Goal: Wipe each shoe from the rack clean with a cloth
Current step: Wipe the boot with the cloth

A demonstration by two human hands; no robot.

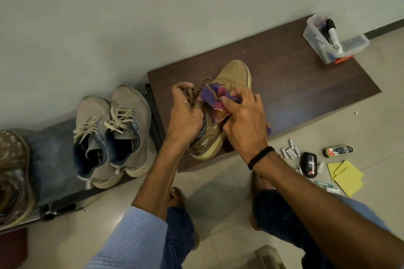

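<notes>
Wiping a tan suede-like high-top shoe (237,74), which stands sole-down on the near half of a dark brown wooden bench top (306,85), toe towards the bench's wall-side edge and heel at its front edge. The left hand (185,118) curls its fingers round the loose tan laces (189,94) and the collar, steadying the shoe. The right hand (242,116) pinches a bunched purple-and-pink checked cloth (211,94) against the tongue area, so both hands are clamped and close together. Handling, as judged: the shoe is probably light, with a soft upper that gives under pressure and a stiffer pale sole rim. The napped toe should offer friction, whereas the glossy heel quarter may be slippery. The collar or heel appears the surest hold, since the laces alone would let the shoe swing. The cloth is limp and needs bunching to pass on pressure. Off the bench's left end sits a pair of grey lace-up sneakers (113,135), and further left part of a patterned brown shoe (13,177). At the bench's far right corner stands a clear plastic box (314,35). On the floor past its front right corner lie yellow sponge sheets (347,178).
</notes>
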